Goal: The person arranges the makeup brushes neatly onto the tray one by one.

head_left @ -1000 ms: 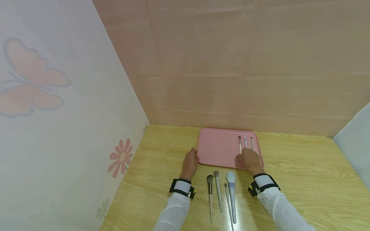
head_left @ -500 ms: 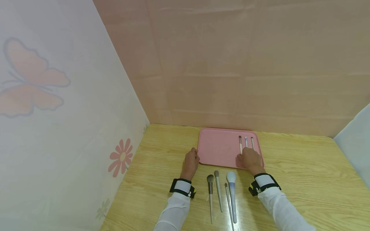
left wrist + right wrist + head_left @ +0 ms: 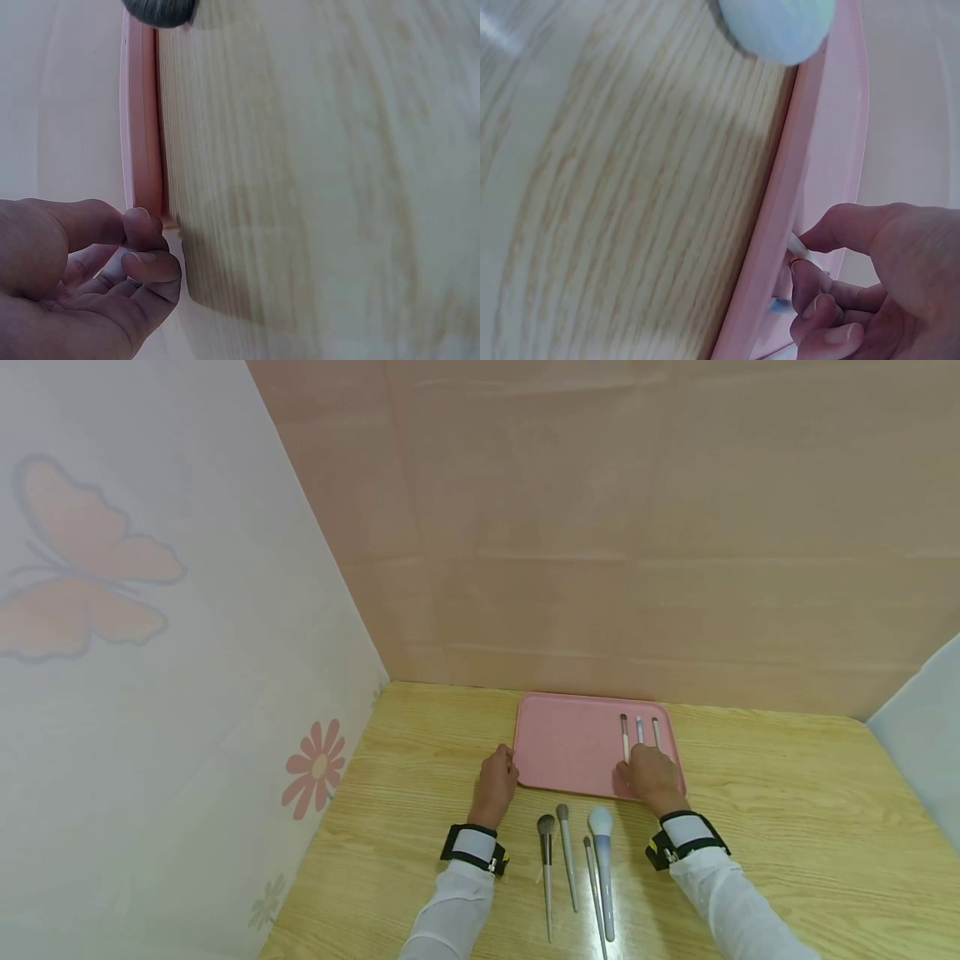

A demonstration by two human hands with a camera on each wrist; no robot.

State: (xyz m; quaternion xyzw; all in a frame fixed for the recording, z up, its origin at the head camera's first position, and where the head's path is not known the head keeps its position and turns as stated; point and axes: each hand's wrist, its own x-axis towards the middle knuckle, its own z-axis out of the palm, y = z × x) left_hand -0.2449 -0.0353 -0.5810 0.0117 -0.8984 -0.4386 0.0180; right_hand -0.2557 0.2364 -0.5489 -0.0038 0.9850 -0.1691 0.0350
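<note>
A pink tray lies at the back of the table, with three slim makeup brushes side by side at its right end. My left hand holds the tray's left edge near the front corner; in the left wrist view its thumb and curled fingers meet at the pink rim. Over the tray's right part, my right hand pinches the white handle of the leftmost brush between thumb and index finger. Beside it are a brush with a bluish head and another dark-tipped brush, their handles partly hidden by the hand.
Several larger brushes lie on the wooden table in front of the tray: a dark-headed one, a grey one, a thin one and a fluffy pale-blue one. A pink-brown backdrop rises behind.
</note>
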